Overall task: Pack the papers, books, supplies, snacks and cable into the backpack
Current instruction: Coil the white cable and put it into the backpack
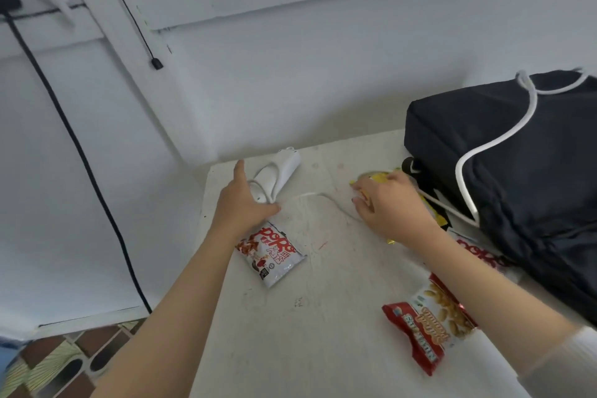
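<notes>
A dark navy backpack (523,152) with white drawstrings lies at the table's right side. My left hand (240,200) rests on the coiled white cable (323,197) beside its white adapter (281,173), fingers spread. My right hand (392,203) presses on a yellow snack packet (378,178) next to the backpack. A white-and-red Popo snack bag (274,255) lies just below my left hand. A red peanut bag (426,329) sits under my right forearm. Another Popo bag (481,257) pokes out from beneath the backpack.
The white table (323,317) stands against a white wall, its left edge near my left arm. A black cable (80,152) hangs down the wall at the left. Patterned floor tiles (55,362) show at the bottom left.
</notes>
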`<act>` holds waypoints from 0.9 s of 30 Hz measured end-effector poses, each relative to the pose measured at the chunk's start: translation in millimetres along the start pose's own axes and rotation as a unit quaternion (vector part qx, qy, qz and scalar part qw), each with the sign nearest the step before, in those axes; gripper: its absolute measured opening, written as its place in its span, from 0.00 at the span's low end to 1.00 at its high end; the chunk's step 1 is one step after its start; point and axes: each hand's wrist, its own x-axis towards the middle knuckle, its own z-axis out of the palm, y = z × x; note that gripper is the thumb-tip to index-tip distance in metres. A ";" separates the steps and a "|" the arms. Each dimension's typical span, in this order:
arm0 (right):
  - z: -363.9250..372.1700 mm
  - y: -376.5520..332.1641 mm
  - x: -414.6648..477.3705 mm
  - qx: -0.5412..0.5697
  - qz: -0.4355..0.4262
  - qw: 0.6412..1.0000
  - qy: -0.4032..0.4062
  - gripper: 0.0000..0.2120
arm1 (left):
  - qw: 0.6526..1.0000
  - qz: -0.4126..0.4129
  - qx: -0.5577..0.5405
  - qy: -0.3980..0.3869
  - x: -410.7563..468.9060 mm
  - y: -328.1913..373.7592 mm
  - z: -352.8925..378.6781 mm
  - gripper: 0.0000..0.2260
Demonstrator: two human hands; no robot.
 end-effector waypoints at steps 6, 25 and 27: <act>-7.7 -9.8 21.1 0.031 0.004 0.999 -0.018 0.21 | 0.998 0.064 -0.023 0.011 -12.3 -8.4 -3.3 0.52; -105.7 -69.0 72.2 0.085 -0.239 0.964 -0.077 0.52 | 0.902 0.365 0.168 0.161 -69.0 22.8 -81.8 0.39; -105.8 -67.9 66.5 0.086 -0.240 0.966 -0.045 0.50 | 0.926 0.317 0.135 0.155 -71.5 26.8 -85.4 0.44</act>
